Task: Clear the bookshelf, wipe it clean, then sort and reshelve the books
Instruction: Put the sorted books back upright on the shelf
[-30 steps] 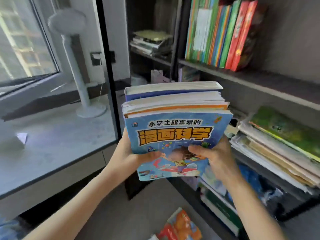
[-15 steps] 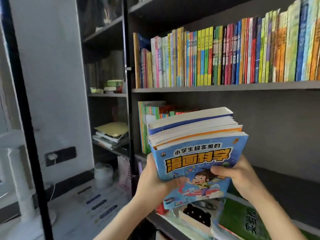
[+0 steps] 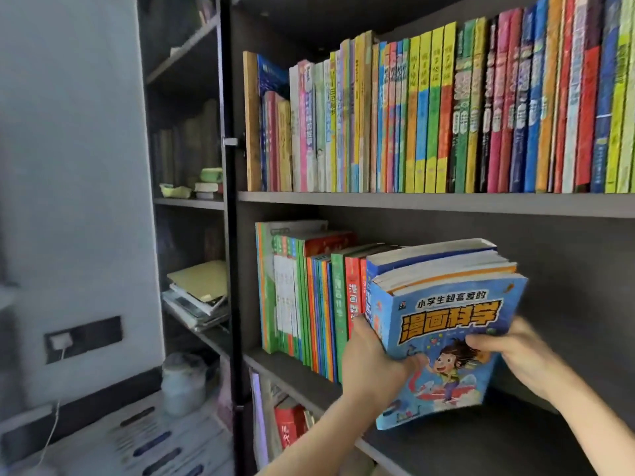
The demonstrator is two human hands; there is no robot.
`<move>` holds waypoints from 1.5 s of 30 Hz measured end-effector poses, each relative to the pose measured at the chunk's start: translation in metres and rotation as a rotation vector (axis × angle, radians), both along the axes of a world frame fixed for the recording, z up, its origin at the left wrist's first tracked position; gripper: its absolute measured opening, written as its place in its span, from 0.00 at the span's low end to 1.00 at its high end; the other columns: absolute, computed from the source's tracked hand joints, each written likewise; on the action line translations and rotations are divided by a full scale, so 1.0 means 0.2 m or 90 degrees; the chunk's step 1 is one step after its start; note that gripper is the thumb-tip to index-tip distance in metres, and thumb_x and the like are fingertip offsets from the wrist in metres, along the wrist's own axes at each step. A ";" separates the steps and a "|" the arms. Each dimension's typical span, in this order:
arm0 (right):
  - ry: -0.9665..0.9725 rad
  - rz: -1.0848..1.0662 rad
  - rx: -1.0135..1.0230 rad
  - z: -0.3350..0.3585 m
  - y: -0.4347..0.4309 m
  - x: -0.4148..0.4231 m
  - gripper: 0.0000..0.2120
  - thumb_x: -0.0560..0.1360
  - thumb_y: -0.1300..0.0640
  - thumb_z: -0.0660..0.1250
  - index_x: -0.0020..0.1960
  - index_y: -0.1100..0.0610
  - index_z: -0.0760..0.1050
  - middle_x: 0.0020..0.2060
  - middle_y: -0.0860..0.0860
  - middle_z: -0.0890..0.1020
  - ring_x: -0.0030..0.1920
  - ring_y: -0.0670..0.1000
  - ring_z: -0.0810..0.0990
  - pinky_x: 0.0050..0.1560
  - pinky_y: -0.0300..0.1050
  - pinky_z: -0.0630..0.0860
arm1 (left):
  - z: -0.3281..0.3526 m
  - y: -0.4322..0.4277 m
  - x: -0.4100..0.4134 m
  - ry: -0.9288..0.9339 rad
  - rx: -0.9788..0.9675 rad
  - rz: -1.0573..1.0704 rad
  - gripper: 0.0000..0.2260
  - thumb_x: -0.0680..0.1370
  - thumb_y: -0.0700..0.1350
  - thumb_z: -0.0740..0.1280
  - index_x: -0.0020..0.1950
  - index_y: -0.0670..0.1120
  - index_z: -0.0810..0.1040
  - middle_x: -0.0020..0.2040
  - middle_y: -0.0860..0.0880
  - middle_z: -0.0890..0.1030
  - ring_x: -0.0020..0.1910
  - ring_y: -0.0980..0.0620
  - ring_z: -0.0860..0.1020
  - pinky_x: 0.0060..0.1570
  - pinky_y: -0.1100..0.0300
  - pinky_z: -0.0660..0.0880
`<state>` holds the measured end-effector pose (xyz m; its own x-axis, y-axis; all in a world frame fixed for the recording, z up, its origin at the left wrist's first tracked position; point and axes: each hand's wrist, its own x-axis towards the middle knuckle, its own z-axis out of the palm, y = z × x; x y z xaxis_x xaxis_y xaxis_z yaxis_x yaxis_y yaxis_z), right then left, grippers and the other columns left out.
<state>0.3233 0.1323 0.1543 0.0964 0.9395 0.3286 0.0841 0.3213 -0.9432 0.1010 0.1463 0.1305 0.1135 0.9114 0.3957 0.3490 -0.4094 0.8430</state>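
Observation:
A stack of several paperback books [image 3: 443, 314], blue comic cover facing me, is held upright and slightly tilted over the middle shelf [image 3: 299, 372] of the dark bookshelf. My left hand [image 3: 372, 362] grips its left edge, thumb on the cover. My right hand [image 3: 515, 355] holds its right edge. The stack's lower edge is at the shelf board, right beside a row of upright books [image 3: 309, 297] standing at the shelf's left end.
The upper shelf [image 3: 412, 199] is packed with upright colourful books [image 3: 446, 115]. To the right of the stack the middle shelf is bare. The left bay holds a flat pile of papers [image 3: 197, 297] and small green items [image 3: 209, 180]. Books stand below [image 3: 288, 427].
The view has swung from the lower shelves and window up to the middle shelf. Both hands have carried the stack rightward and forward until it sits beside the standing row.

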 end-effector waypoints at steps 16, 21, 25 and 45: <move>-0.231 -0.192 -0.110 -0.22 0.05 -0.11 0.51 0.64 0.43 0.74 0.77 0.43 0.46 0.71 0.50 0.69 0.65 0.52 0.73 0.63 0.49 0.70 | -0.09 0.11 -0.03 0.399 -0.092 0.041 0.43 0.67 0.74 0.61 0.68 0.43 0.60 0.61 0.47 0.70 0.55 0.49 0.75 0.48 0.59 0.74; -0.401 -0.103 -0.183 -0.42 -0.05 -0.31 0.60 0.64 0.37 0.74 0.75 0.42 0.30 0.76 0.45 0.57 0.73 0.48 0.62 0.66 0.46 0.68 | -0.04 0.15 -0.14 0.486 -0.064 -0.050 0.23 0.74 0.66 0.64 0.44 0.46 0.64 0.37 0.50 0.68 0.33 0.54 0.65 0.34 0.60 0.64; -0.442 -0.182 -0.092 -0.55 0.00 -0.47 0.67 0.62 0.34 0.74 0.70 0.47 0.19 0.78 0.49 0.46 0.78 0.55 0.44 0.67 0.51 0.69 | -0.12 0.19 -0.12 0.413 -0.092 -0.156 0.19 0.75 0.60 0.66 0.48 0.46 0.67 0.43 0.49 0.74 0.39 0.52 0.72 0.39 0.59 0.71; -0.362 -0.335 -0.061 -0.68 0.36 -0.42 0.64 0.60 0.38 0.78 0.77 0.53 0.37 0.76 0.59 0.52 0.73 0.64 0.61 0.60 0.64 0.75 | -0.06 0.41 -0.33 0.070 -0.033 0.244 0.22 0.80 0.54 0.62 0.67 0.41 0.67 0.64 0.43 0.73 0.55 0.47 0.76 0.49 0.57 0.72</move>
